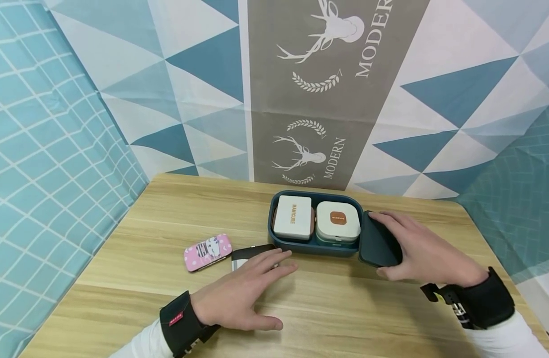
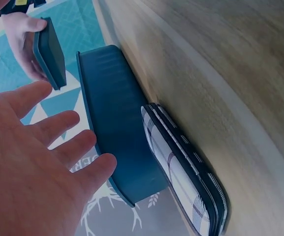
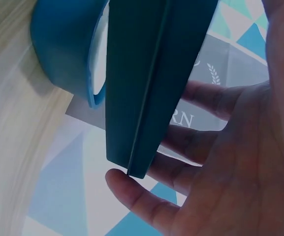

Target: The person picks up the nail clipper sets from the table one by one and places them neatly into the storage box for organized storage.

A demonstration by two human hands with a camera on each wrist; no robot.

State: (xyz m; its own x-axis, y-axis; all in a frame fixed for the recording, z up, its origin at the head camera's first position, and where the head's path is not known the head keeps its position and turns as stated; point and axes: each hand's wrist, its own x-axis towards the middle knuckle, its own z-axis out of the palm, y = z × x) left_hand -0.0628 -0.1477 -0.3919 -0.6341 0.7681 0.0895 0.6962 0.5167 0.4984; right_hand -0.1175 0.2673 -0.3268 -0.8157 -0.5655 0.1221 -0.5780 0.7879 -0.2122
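My right hand (image 1: pixel 419 251) grips a dark green flat case (image 1: pixel 378 242) at the right end of a blue storage bin (image 1: pixel 316 248). In the right wrist view a seam runs along the edge of the green case (image 3: pixel 137 88), and it is lifted off the table. My left hand (image 1: pixel 243 298) holds nothing, its fingers spread in front of the bin. Partly under it in the head view lies a black-and-white plaid case (image 2: pixel 181 167). Inside the bin stand a white box marked MANICURE (image 1: pixel 293 217) and a rounded white box with an orange label (image 1: pixel 338 220).
A pink tin with a cartoon cat (image 1: pixel 207 252) lies left of the plaid case. The wooden table (image 1: pixel 346 323) meets a patterned cloth backdrop (image 1: pixel 296 99) just behind the bin, and tiled-print cloth hangs at both sides.
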